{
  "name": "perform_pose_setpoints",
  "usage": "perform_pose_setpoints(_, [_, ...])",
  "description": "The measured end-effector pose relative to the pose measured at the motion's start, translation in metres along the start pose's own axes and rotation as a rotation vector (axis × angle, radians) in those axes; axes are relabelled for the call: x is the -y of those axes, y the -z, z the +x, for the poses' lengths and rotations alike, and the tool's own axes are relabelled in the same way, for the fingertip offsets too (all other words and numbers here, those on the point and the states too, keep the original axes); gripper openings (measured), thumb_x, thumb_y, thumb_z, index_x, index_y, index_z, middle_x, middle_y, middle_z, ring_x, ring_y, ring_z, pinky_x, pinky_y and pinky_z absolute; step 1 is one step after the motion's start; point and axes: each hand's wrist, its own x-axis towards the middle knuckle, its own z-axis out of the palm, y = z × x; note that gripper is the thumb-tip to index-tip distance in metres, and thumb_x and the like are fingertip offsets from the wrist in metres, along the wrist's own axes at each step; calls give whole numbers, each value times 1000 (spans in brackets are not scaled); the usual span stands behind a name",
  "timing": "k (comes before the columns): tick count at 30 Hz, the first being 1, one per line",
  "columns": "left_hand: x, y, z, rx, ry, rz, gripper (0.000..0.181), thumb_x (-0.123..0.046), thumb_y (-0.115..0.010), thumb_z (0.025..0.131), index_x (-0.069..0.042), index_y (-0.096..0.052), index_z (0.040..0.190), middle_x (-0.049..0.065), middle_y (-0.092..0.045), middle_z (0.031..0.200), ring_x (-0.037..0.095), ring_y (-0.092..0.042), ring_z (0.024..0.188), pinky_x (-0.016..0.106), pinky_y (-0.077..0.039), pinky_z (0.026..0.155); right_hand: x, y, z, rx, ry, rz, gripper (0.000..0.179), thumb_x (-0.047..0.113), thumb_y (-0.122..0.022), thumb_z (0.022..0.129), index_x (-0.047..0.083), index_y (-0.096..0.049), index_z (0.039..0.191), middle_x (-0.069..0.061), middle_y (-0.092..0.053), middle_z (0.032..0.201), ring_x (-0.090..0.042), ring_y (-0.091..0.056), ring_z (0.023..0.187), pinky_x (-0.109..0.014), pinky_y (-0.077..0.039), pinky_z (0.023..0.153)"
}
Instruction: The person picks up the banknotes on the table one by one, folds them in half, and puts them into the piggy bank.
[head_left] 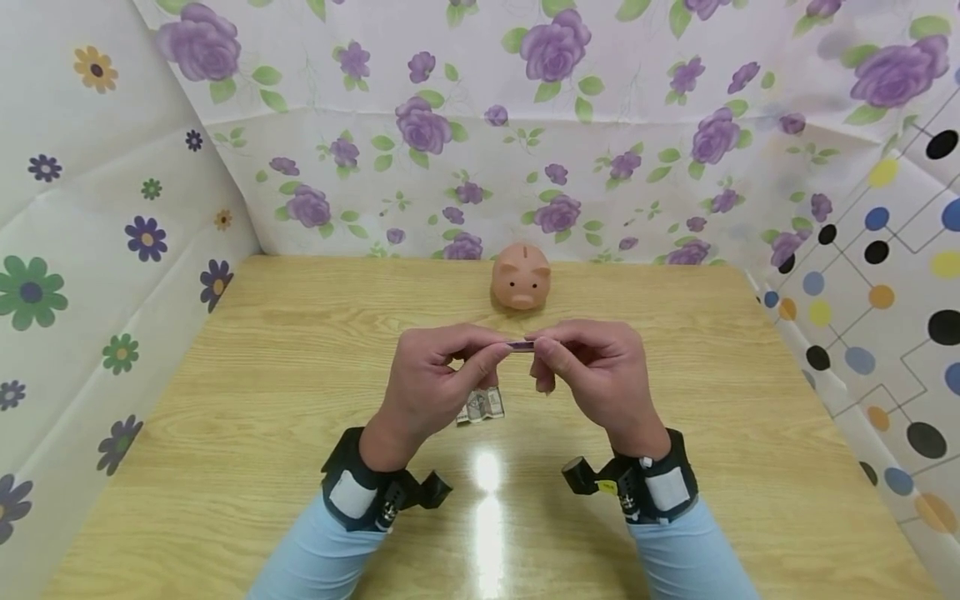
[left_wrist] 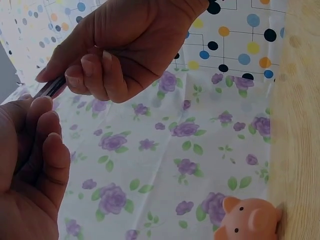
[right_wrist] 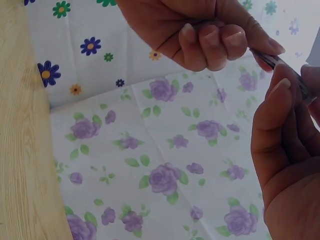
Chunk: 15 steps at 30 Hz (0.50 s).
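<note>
Both hands meet above the table and hold a thin folded banknote [head_left: 521, 344], seen edge-on as a dark purplish strip. My left hand [head_left: 435, 375] pinches one end between thumb and fingers. The other end is pinched by my right hand [head_left: 603, 371]. In the left wrist view the folded banknote [left_wrist: 50, 88] spans the small gap between the fingertips; the right wrist view shows the same folded banknote [right_wrist: 270, 61] from the other side. Another banknote [head_left: 483, 405], creased and greyish, lies on the table below the left hand, which partly hides it.
Beyond the hands, a pink piggy bank [head_left: 521, 279] with a slot on top stands near the table's back edge, facing me. The wooden table [head_left: 300, 350] is bordered by a purple-flowered back sheet [head_left: 360, 183] and patterned side sheets.
</note>
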Motion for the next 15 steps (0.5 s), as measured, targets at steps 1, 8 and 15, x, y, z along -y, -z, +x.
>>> perform_pose_setpoints(1, [1, 0, 0, 1, 8, -18, 8, 6, -72, 91, 2, -77, 95, 7, -70, 67, 8, -64, 57, 21, -53, 53, 0, 0, 0, -2, -5, 8, 13, -4, -64, 98, -1, -77, 99, -6, -71, 75, -15, -66, 60, -28, -56, 55])
perform_pose_setpoints(8, [0, 1, -1, -4, 88, -119, 12, 6, -73, 90, 5, -75, 101, 16, -75, 84, 13, -66, 67, 24, -55, 59, 0, -2, 0, 1, 12, 29, 16, -8, -70, 92, -6, -75, 107, -6, -76, 99, -17, -69, 82, -26, -60, 71])
perform_pose_setpoints(15, [0, -3, -1, -10, 119, -165, 15, 13, -72, 86, 6, -74, 99, 19, -74, 87, 12, -63, 71, 24, -53, 60, 2, -3, 0, 15, -32, -100, 19, -13, -72, 87, -7, -73, 105, 0, -73, 95, -14, -65, 80, -24, -57, 66])
